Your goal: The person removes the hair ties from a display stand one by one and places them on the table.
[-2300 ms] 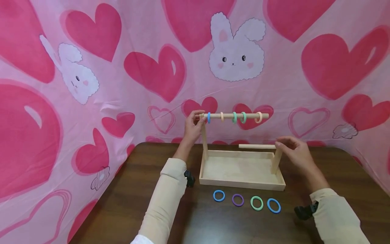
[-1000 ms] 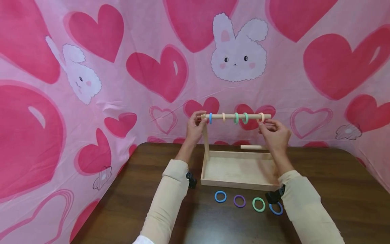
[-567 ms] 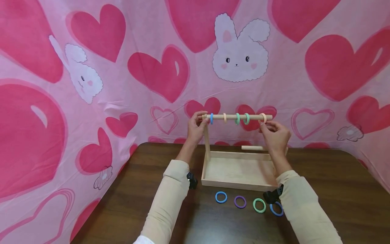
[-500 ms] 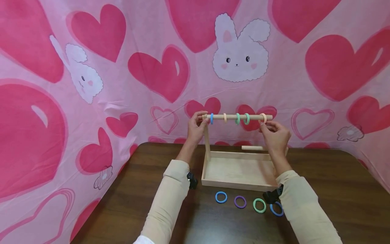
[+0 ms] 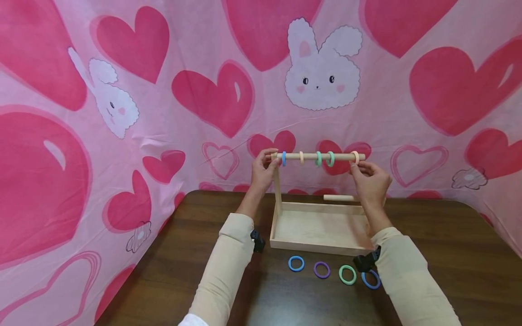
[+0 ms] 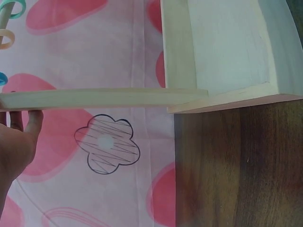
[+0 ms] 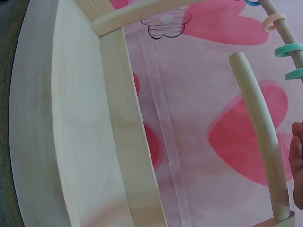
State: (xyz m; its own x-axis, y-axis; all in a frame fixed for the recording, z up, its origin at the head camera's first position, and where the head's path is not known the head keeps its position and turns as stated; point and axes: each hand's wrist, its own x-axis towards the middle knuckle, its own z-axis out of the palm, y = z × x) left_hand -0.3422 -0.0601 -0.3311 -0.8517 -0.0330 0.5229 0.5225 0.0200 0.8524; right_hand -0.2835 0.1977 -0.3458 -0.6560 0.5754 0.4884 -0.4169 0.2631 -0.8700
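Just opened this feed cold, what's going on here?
A person's left hand grips the top of a tall wooden post, while the right hand pinches the end peach ring near the free end of the upper rod. Five rings are on that rod; the lower rod shows none. Four more lie on the table in front of the tray: two blue, one purple, one green.

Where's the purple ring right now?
In the head view, the purple ring lies on the table, in front of the wooden tray, between a blue ring at left and a green ring at right.
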